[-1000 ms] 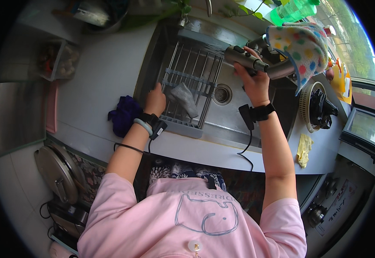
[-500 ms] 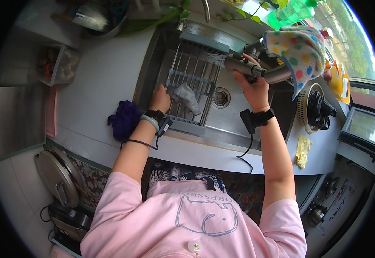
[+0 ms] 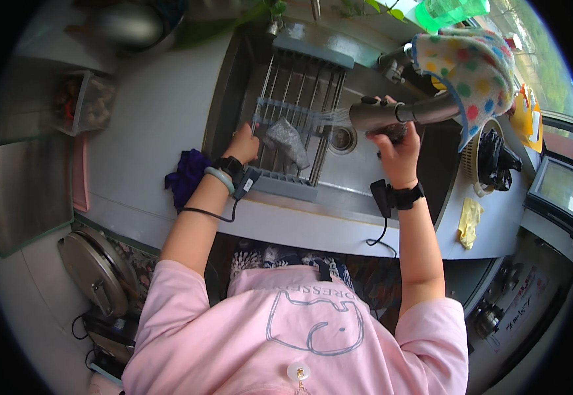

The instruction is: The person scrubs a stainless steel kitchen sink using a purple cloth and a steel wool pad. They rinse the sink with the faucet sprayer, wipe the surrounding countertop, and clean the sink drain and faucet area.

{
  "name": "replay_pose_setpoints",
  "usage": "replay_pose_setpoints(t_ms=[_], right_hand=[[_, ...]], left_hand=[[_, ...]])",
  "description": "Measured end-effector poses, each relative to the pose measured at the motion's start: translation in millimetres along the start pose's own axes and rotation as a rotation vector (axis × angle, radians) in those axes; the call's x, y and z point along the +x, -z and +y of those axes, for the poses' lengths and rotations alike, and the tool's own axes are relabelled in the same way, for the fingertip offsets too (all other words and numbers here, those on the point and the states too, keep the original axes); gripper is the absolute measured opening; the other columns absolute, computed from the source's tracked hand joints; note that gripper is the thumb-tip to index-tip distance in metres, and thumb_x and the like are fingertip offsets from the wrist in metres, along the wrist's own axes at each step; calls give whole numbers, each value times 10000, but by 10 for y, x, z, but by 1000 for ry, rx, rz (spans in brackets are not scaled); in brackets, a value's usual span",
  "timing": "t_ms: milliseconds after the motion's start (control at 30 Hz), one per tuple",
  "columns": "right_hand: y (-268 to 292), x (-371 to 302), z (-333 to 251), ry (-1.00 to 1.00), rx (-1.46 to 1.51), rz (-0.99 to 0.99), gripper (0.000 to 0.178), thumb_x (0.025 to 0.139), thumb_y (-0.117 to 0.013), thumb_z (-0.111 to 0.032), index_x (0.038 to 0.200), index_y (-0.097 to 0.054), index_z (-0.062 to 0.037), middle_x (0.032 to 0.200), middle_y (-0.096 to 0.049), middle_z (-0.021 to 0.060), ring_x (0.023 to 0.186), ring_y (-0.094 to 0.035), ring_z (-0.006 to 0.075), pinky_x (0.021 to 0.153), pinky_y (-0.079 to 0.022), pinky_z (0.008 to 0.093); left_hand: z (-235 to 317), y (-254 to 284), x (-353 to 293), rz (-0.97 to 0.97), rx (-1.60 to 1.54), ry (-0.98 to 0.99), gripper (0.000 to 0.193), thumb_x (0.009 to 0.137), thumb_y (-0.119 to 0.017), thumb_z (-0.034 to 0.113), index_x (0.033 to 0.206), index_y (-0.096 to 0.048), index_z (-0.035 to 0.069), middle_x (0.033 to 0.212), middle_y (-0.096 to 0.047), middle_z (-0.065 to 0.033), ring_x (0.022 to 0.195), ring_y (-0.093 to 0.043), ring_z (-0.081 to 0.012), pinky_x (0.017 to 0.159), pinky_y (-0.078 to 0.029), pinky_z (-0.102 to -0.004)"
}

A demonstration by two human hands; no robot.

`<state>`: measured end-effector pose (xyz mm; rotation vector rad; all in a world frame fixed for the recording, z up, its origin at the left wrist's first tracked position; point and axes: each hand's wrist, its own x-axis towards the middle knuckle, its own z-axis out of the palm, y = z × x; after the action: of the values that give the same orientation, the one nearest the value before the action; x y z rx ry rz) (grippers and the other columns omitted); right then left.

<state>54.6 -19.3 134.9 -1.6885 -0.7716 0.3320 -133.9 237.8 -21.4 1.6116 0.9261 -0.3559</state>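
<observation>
A drying rack (image 3: 284, 179) with metal bars and grey plastic ends spans the sink (image 3: 234, 72). My left hand (image 3: 242, 143) is closed around its left side bar. A crumpled grey cloth (image 3: 288, 143) lies on the bars beside that hand. At the right, the metal faucet (image 3: 373, 116) sprays water leftward over the rack. My right hand (image 3: 401, 148) is just below the faucet head, thumb and fingers curled round a dark, rough-textured scouring pad (image 3: 393, 133). Some of its fingertips are hidden behind the faucet, so whether they touch it I cannot tell.
A dotted towel (image 3: 467, 72) hangs over the faucet. Right of the sink are a basket (image 3: 476, 183) with a black bag and a yellow cloth (image 3: 469, 222). A purple cloth (image 3: 188, 178) and a clear food container (image 3: 86, 104) are on the left. The drain (image 3: 343, 139) is exposed.
My right hand has moved down and slightly right along the faucet, bringing the dark pad more into view. The faucet head has turned a little. My left hand stays at the rack.
</observation>
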Motion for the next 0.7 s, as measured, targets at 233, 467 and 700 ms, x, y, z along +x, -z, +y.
replay_pose_setpoints(t_ms=[233,467,700], right_hand=[[417,-148,609,-463,137,157,260,953,-544,-155,1134,-588,26,949,-662,80,764,-613,133,693,-478,252],[261,745,1496,-542,-280,-429,318,939,-621,-319,1026,-651,-14,841,-674,44,764,-639,132,674,-482,277],[-66,1205,1397,-822,-215,-597,362,943,-612,-364,948,-642,-4,841,-682,86,647,-636,139,564,-482,272]], left_hand=[[71,2,-31,-13,21,32,425,883,-471,56,1308,-460,59,818,-590,-123,623,-580,-188,505,-521,-334],[142,25,-117,-2,5,-4,401,844,-440,7,1242,-482,-8,777,-620,-197,541,-632,-260,506,-526,-379],[224,110,-246,-51,70,-81,478,829,-442,0,1306,-456,-12,915,-610,-228,568,-638,-280,521,-539,-402]])
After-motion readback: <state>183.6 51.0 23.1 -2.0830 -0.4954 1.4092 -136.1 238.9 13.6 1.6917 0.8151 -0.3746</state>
